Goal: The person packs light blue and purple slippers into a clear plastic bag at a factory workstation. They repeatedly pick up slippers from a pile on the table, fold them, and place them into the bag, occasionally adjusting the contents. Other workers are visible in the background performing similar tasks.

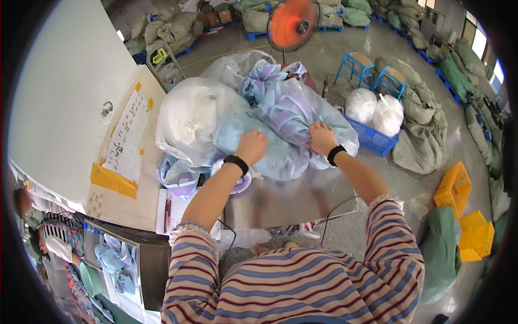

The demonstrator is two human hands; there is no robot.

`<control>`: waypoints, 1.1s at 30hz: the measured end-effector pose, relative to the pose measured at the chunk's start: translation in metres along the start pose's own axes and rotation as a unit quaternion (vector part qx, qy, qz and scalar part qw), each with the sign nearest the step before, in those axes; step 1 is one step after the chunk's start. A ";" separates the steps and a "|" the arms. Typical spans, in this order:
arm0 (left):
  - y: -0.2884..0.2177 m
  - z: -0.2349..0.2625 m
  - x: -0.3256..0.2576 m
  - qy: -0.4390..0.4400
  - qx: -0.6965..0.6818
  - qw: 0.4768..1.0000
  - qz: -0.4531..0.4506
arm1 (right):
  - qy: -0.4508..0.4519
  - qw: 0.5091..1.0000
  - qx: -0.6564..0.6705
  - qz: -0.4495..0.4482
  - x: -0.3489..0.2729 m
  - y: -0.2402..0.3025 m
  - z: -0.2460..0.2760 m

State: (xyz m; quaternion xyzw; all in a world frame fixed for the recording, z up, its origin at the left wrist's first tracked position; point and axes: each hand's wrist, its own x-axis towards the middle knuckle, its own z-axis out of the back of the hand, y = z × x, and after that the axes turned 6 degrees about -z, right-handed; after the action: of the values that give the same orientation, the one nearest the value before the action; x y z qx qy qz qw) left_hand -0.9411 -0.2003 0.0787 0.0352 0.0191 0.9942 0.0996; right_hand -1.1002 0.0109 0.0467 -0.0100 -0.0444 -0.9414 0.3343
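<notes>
Both my arms reach forward over a metal-topped table (pixel 286 205) heaped with clear plastic bags. My left hand (pixel 252 147), fingers curled, is on a clear bag of light blue pieces (pixel 232 132). Further right, my right hand (pixel 322 139) grips the edge of a clear bag of purple and blue pieces (pixel 288 108); its fingertips are partly sunk in the film. A bulky bag of white pieces (pixel 197 119) lies left of my left hand. Below it, purple-and-blue pieces (pixel 181 178) sit by the table's left side, partly hidden by my left forearm.
A white cabinet (pixel 70 97) with a taped paper sheet stands at the left. Ahead is an orange fan (pixel 293 24). At right are a blue crate (pixel 372 137) with white bags, blue stools (pixel 356 67), sacks (pixel 418 129) and yellow crates (pixel 475 235). Another person (pixel 54 243) is at far left.
</notes>
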 end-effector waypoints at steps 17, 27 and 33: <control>-0.061 0.020 -0.146 -0.171 -0.270 0.946 0.049 | -0.401 0.874 0.147 0.231 -0.007 -0.004 0.349; -0.127 0.095 -0.249 -0.375 -0.762 0.506 0.148 | -0.364 0.547 0.388 0.646 -0.138 0.214 0.324; -0.165 0.108 -0.417 -0.499 -0.491 0.543 0.463 | -0.254 0.238 0.468 0.812 -0.225 0.361 0.226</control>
State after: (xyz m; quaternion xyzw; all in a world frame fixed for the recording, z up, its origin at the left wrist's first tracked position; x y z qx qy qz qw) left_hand -0.4928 -0.1187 0.1509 0.4752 -0.5439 0.5782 -0.3795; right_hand -0.7008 -0.1065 0.2884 -0.1210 -0.5285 0.0705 0.8373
